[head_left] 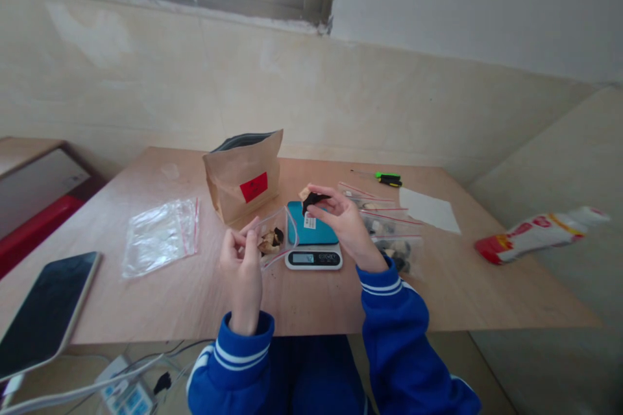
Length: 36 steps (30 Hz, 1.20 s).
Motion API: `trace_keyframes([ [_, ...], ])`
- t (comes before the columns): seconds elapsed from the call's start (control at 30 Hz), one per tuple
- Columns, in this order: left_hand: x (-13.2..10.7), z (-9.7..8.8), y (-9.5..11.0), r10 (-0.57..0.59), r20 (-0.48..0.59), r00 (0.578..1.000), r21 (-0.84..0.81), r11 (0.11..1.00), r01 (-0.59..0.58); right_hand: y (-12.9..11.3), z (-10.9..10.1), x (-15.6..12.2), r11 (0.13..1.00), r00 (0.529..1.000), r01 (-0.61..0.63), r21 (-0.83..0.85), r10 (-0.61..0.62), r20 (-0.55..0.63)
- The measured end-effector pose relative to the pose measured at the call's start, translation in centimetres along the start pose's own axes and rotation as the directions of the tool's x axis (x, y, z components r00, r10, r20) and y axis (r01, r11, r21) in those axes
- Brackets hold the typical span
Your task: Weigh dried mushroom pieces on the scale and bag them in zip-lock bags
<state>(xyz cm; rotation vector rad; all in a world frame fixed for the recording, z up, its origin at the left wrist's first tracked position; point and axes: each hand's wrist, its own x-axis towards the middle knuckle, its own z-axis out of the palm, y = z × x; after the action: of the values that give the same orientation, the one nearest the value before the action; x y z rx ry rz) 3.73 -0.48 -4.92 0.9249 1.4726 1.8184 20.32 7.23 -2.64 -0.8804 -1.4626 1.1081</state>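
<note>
My left hand (242,259) is closed on the rim of a small clear zip bag (272,237) that holds some dark and tan dried pieces. It holds the bag tilted just left of a teal kitchen scale (312,243). My right hand (341,217) pinches a dark dried piece (314,199) above the scale's platform, a little right of the bag's mouth. A brown paper pouch (244,175) with a red label stands open behind the scale.
Several filled zip bags (389,233) lie right of the scale. A stack of empty zip bags (160,237) lies at the left, with a tablet (43,311) at the table's near left corner. A white sheet (428,209), a green-handled tool (384,177) and a red-white packet (535,233) are at the right.
</note>
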Motion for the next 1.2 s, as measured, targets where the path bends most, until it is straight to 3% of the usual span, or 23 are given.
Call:
trace_keyframes([
  [0.1, -0.1, 0.3, 0.0, -0.040, 0.016, 0.999, -0.083, 0.996, 0.041, -2.6, 1.2, -0.6, 0.999, 0.976, 0.044, -0.024, -0.038, 0.215],
  [0.17, -0.1, 0.3, -0.1, -0.066, 0.030, 0.997, -0.146, 0.987, 0.069, -3.3, 1.5, -0.9, 0.988, 0.959, 0.098, -0.124, -0.060, 0.278],
  [0.27, 0.1, 0.3, -0.1, -0.099, 0.053, 0.994, -0.246, 0.963, 0.109, -2.9, 1.3, -1.3, 0.970, 0.972, 0.130, -0.206, -0.084, 0.220],
  [0.4, 0.5, -0.2, 0.6, -0.159, 0.150, 0.976, -0.329, 0.923, 0.201, -1.0, 0.4, -2.1, 0.987, 0.995, 0.039, -0.157, -0.024, 0.094],
  [0.57, 1.2, -1.2, 2.2, -0.281, 0.364, 0.888, -0.322, 0.857, 0.403, 0.1, -0.1, -4.2, 0.984, 0.974, 0.000, -0.180, 0.041, 0.222],
  [0.67, 1.5, -1.7, 3.0, -0.291, 0.430, 0.855, -0.286, 0.854, 0.434, -0.4, 0.5, -5.2, 0.981, 0.970, 0.036, -0.191, 0.011, 0.242],
  [0.73, 1.5, -1.8, 3.6, -0.278, 0.464, 0.841, -0.271, 0.859, 0.434, -0.8, 1.3, -5.7, 0.985, 0.991, 0.052, -0.165, -0.030, 0.130],
  [0.83, 1.2, -2.1, 4.4, -0.252, 0.513, 0.821, -0.286, 0.851, 0.440, -1.3, 2.5, -6.0, 0.994, 0.982, 0.034, -0.100, -0.052, -0.181],
  [0.93, 0.8, -2.4, 4.5, -0.158, 0.566, 0.809, -0.327, 0.858, 0.396, -1.8, 3.4, -6.3, 1.000, 0.854, 0.011, -0.024, -0.022, -0.520],
  [1.0, 0.4, -2.5, 3.9, -0.089, 0.591, 0.802, -0.333, 0.878, 0.343, -2.0, 3.9, -6.8, 1.000, 0.756, -0.004, 0.006, 0.007, -0.654],
  [1.07, 0.0, -2.5, 3.1, -0.066, 0.560, 0.826, -0.307, 0.909, 0.281, -2.0, 4.3, -7.4, 1.000, 0.725, -0.019, 0.025, 0.031, -0.688],
  [1.2, -0.9, -2.2, 1.9, -0.080, 0.382, 0.921, -0.185, 0.969, 0.161, -1.6, 4.7, -9.1, 0.998, 0.791, -0.027, 0.062, 0.059, -0.609],
])
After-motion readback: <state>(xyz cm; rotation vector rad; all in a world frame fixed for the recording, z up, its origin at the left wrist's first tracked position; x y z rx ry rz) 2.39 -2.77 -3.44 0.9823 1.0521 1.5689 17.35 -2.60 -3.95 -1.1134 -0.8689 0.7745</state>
